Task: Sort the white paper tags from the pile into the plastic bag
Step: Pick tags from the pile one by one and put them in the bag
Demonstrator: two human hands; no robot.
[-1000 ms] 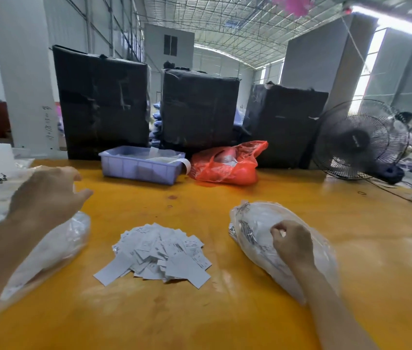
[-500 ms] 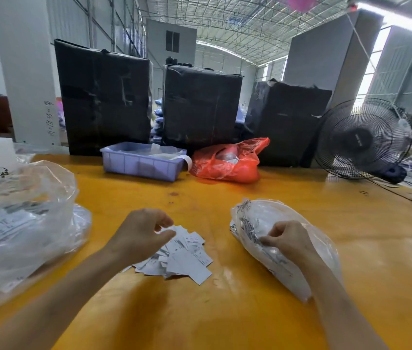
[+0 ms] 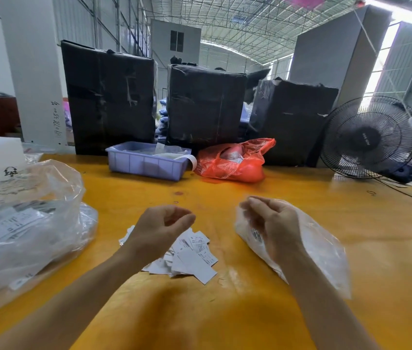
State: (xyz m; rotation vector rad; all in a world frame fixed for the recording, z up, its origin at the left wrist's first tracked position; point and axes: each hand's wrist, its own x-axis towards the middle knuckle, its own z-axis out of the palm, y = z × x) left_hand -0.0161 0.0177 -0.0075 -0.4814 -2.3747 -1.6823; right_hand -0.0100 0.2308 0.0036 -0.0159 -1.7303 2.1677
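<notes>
A pile of white paper tags lies on the yellow table in front of me. My left hand hovers over the pile's left part with its fingers curled; no tag shows in it. To the right lies a small clear plastic bag with printed tags inside. My right hand, blurred, grips the bag's near left edge and holds it lifted off the table.
A large clear bag full of tags bulges at the left. A purple bin and a red plastic bag sit further back. Black wrapped boxes line the far edge; a fan stands at the right.
My left hand swung from the big bag at the left over to the tag pile and has risen slightly above it. My right hand has lifted the small bag's edge.
</notes>
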